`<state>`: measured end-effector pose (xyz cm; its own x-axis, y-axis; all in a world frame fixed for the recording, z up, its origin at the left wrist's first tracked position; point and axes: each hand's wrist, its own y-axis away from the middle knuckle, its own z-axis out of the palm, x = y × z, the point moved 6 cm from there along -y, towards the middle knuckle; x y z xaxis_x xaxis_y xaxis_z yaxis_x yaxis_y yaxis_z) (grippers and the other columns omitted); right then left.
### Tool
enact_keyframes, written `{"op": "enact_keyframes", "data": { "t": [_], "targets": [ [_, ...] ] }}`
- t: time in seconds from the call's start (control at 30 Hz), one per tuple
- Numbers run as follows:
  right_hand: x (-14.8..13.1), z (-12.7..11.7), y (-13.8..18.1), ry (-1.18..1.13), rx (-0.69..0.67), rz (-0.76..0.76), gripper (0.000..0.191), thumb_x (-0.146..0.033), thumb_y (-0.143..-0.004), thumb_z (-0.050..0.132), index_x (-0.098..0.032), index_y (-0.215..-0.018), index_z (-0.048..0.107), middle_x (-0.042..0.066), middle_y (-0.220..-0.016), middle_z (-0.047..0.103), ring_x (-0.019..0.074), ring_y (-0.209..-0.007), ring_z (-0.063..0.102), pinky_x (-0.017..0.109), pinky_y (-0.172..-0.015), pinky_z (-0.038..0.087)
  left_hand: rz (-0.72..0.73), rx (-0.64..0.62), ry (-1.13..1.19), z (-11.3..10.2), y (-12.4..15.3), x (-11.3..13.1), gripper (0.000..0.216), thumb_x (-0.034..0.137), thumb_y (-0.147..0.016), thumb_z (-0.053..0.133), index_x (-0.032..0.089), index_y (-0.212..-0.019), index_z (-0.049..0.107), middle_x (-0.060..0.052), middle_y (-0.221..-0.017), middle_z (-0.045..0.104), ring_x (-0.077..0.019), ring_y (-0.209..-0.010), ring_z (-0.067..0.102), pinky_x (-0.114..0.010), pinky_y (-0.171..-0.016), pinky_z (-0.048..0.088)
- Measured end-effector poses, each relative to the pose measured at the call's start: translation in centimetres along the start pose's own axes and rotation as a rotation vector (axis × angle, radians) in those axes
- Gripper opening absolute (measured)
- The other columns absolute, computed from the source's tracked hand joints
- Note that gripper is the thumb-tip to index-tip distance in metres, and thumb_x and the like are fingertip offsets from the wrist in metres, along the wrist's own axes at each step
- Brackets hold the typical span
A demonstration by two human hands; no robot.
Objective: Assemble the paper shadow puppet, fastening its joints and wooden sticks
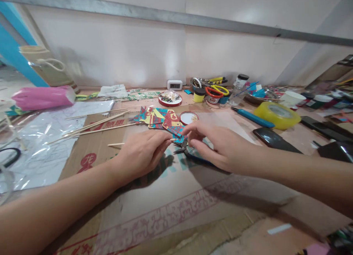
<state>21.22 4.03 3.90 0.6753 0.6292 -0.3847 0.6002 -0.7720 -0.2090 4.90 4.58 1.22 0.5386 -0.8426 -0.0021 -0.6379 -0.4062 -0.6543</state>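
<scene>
My left hand is closed, its thumb and fingers pinched around a thin wooden stick. One pale end pokes out past the fingertips. Just to the right, my right hand has curled fingers, with a gap visible between thumb and forefinger. Pliers with dark jaws lie beneath it, their handles partly covered by the palm. Behind both hands lie painted cut-out pieces in red, yellow and blue, overlapping one another. A shallow red-rimmed dish beside them holds small gold bits.
Loose wooden sticks lie on the cardboard at left. Farther back stand a dish of small parts, a white digital clock and paint jars. A tape roll, blue cutter and phone are at right.
</scene>
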Motion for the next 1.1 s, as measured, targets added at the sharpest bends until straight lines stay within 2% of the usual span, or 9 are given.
{"op": "enact_keyframes", "data": {
  "t": [0.23,0.43,0.63,0.8,1.1],
  "targets": [
    [0.2,2.1,-1.9,-0.358,0.131,-0.162,0.035,-0.008,-0.091,0.040,-0.021,-0.123,0.038,-0.001,-0.082,0.063,0.0136,-0.074,0.062,0.026,-0.065,0.045,0.015,-0.012,-0.001,-0.4,0.0,0.4,0.027,0.022,-0.102,0.036,0.017,-0.085,0.056,-0.001,-0.074,0.067,-0.0134,-0.064,0.061,-0.024,-0.060,0.044],
    [0.2,4.6,-1.8,-0.443,0.153,-0.214,0.034,-0.009,-0.091,0.041,-0.021,-0.123,0.039,-0.003,-0.079,0.057,0.0127,-0.068,0.058,0.026,-0.063,0.044,-0.005,-0.052,-0.020,0.1,0.0,0.1,0.027,0.022,-0.101,0.036,0.018,-0.084,0.057,-0.001,-0.069,0.066,-0.0146,-0.059,0.058,-0.027,-0.055,0.040],
    [0.1,4.7,-1.6,-0.435,0.182,-0.241,0.032,-0.009,-0.090,0.042,-0.020,-0.119,0.041,-0.003,-0.078,0.057,0.0119,-0.065,0.055,0.026,-0.064,0.044,0.029,-0.062,-0.061,0.4,-0.1,0.2,0.030,0.021,-0.101,0.036,0.017,-0.079,0.057,-0.001,-0.063,0.062,-0.0142,-0.054,0.053,-0.027,-0.050,0.034],
    [0.1,4.8,-1.5,-0.418,0.171,-0.201,0.029,-0.010,-0.090,0.040,-0.021,-0.117,0.041,-0.002,-0.078,0.059,0.0115,-0.064,0.055,0.025,-0.064,0.043,0.059,-0.065,-0.097,0.3,-0.1,0.5,0.033,0.022,-0.101,0.037,0.017,-0.076,0.057,-0.001,-0.061,0.060,-0.0147,-0.055,0.051,-0.028,-0.051,0.033],
    [-0.2,4.3,-1.4,-0.168,0.248,-0.193,0.028,-0.011,-0.084,0.041,-0.021,-0.110,0.042,-0.005,-0.069,0.060,0.0132,-0.050,0.049,0.026,-0.056,0.039,0.052,-0.099,-0.088,0.6,-0.1,0.7,0.035,0.024,-0.103,0.032,0.017,-0.080,0.058,0.000,-0.060,0.061,-0.0145,-0.051,0.052,-0.029,-0.049,0.033]
  ]
}}
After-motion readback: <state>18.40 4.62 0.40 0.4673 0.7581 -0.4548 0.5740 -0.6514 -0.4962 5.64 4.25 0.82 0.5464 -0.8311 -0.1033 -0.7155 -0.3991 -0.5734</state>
